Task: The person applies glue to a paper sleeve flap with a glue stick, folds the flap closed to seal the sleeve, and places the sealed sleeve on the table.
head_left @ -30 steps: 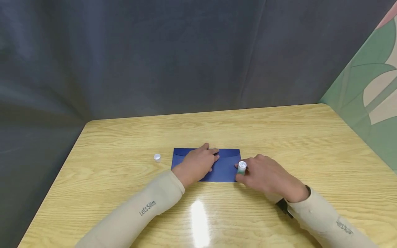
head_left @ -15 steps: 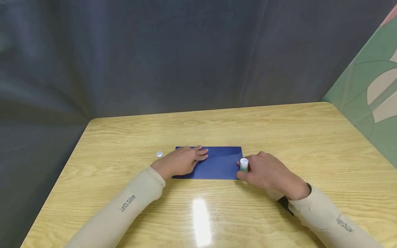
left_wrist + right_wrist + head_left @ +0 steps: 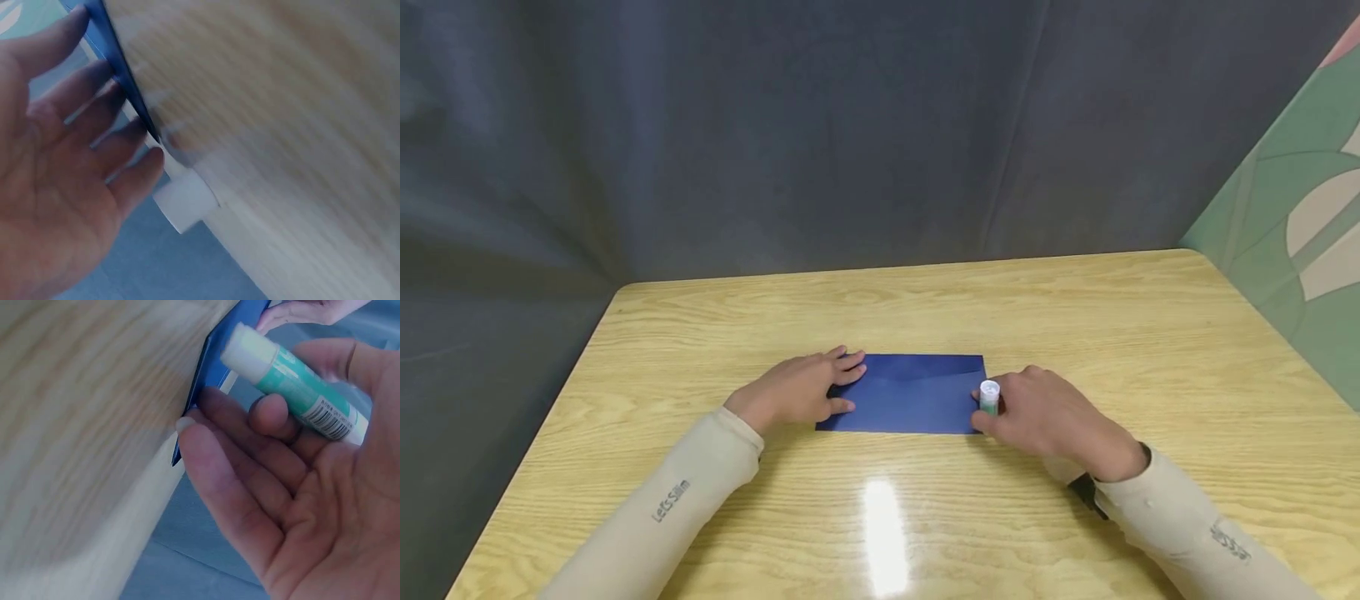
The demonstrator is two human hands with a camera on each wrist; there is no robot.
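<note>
A blue envelope (image 3: 917,400) lies flat on the wooden table, its flap folded over along the far side. My left hand (image 3: 801,387) rests on its left end, fingers spread and straight, covering that edge. My right hand (image 3: 1048,417) is at the envelope's right edge and holds a white-and-green glue stick (image 3: 989,398) upright. In the right wrist view, the glue stick (image 3: 300,387) sits between the fingers and the palm, with the thumb and fingertips at the envelope's edge (image 3: 203,369). A white cap (image 3: 186,201) stands beside the left fingertips in the left wrist view; the hand hides it from the head view.
The wooden table (image 3: 1075,317) extends on all sides of the envelope. A dark curtain (image 3: 827,133) hangs behind its far edge, and a green patterned panel (image 3: 1300,208) borders the right side.
My left hand has slid left along the envelope, from its middle to its left end, now covering the cap in the head view. The right hand has stayed at the right edge.
</note>
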